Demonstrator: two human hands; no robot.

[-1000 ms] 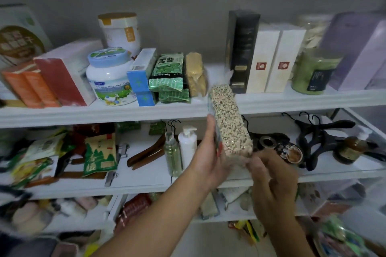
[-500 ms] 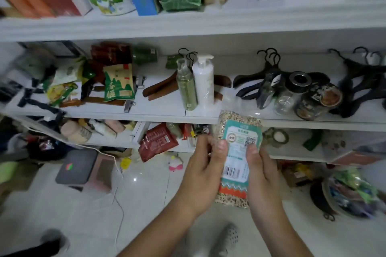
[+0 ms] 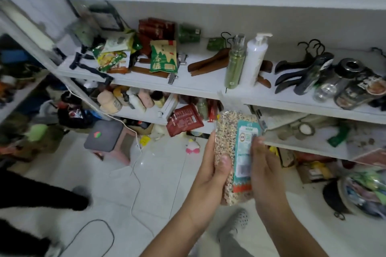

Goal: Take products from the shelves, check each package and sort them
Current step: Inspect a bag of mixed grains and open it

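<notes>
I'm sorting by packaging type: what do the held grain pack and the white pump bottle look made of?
Grain pack: clear, glossy plastic film, since the grains show through; its teal label looks like printed paper or film. White pump bottle: opaque, smooth plastic, probably, with a matching pump head.

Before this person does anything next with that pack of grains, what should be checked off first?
1. Left hand grips the grain pack: ok.
2. Right hand holds its other edge: ok.
3. Label faces the person: ok.
4. Label print readable: cannot tell, blurred.
5. Pack sealed and undamaged: cannot tell.
6. Floor underfoot free of snags: not ok, a white cable lies there.
</notes>
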